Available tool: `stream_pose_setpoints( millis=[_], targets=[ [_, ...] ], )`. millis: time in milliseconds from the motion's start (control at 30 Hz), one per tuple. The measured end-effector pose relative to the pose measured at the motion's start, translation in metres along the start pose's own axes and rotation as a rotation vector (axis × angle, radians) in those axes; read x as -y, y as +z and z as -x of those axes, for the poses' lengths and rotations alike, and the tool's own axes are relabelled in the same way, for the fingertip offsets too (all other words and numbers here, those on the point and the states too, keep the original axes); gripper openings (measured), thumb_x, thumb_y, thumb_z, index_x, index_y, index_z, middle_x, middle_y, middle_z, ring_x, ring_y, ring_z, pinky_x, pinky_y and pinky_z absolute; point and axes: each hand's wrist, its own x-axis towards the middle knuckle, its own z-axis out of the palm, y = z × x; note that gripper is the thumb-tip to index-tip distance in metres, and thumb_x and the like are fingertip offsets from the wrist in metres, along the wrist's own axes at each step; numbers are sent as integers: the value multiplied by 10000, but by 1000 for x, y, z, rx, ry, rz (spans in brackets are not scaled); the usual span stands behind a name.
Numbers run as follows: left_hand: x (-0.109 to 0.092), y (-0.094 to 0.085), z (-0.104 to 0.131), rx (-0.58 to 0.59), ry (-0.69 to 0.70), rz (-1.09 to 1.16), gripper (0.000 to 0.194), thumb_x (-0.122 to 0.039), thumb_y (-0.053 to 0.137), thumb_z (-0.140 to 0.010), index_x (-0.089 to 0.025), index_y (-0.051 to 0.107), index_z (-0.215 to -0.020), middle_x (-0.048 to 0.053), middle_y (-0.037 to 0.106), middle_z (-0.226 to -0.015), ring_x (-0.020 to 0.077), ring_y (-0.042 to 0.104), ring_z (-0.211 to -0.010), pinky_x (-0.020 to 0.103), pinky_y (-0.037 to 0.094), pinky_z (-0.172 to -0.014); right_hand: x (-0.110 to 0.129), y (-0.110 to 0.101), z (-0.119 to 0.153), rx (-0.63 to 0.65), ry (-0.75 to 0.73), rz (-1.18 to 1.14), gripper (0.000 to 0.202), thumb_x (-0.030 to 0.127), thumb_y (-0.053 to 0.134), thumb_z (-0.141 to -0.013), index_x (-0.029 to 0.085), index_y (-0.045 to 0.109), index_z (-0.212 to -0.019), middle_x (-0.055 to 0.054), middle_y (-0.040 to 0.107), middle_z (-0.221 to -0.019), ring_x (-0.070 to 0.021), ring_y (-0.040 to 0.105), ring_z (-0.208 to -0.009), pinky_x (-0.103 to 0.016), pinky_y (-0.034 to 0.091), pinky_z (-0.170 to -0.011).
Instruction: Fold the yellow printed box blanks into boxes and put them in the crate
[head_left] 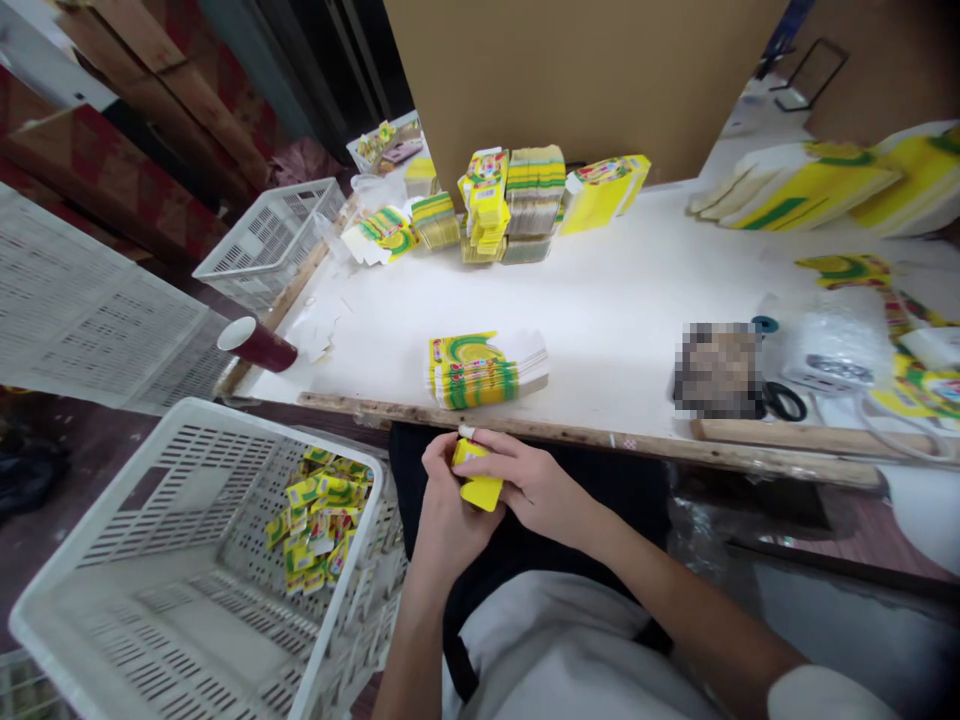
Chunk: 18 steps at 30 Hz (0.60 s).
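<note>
Between my two hands, over my lap at the table's front edge, is a small yellow carton [481, 490] with a flap standing out. My left hand [454, 505] wraps round it from the left. From the right, the fingers of my right hand [525, 480] press on its top; one fingertip carries a white wrapping. Just beyond my hands, a stack of flat yellow and green cartons [472, 372] lies on the white table [615, 290]. To my left, a white plastic crate [187, 590] holds several small yellow cartons [319, 520] at its far end.
Bundled cartons [534, 195] stand at the back against a large cardboard sheet [585, 80]. A dark red cup [259, 343] lies tilted at the left edge. Scissors [784, 400] and a plastic-wrapped item [836, 340] are at right. Another crate [274, 235] stands behind left.
</note>
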Motion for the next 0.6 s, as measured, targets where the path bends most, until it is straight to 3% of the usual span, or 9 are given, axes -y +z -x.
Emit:
stream_pose_setpoints(
  millis=[133, 300, 500, 600],
  targets=[
    [-5, -6, -2, -19, -36, -112, 553, -177, 647, -647, -201, 398, -1140, 82, 536, -1063, 228, 576, -986, 367, 489, -837, -5, -1, 1, -74, -10, 46, 377, 38, 451, -827, 168, 655, -1117, -144, 534, -1314, -198, 500, -1233, -350, 414, -1029],
    [-8, -13, -1, 18, -31, -218, 551, -200, 683, -610, -197, 482, -1123, 69, 607, -1028, 230, 596, -945, 363, 490, -822, 6, -12, -1, 213, 26, 252, 452, 10, 478, -802, 169, 582, -1211, -164, 278, -1498, -251, 339, -1349, -388, 395, -1040],
    [-9, -17, -3, 96, -34, -204, 525, -191, 672, -609, -209, 518, -1110, 51, 647, -997, 214, 624, -893, 343, 504, -788, 12, -36, -5, 354, 21, 297, 371, 29, 521, -800, 212, 675, -1084, -133, 401, -1436, -266, 415, -1304, -395, 385, -1044],
    [-11, -16, -7, 84, -1, -230, 538, -164, 658, -606, -210, 513, -1122, 49, 645, -1018, 214, 617, -924, 346, 498, -815, 7, -33, -3, 293, 29, 312, 398, 8, 491, -801, 229, 681, -1072, -115, 423, -1416, -250, 437, -1289, -388, 393, -1035]
  ],
)
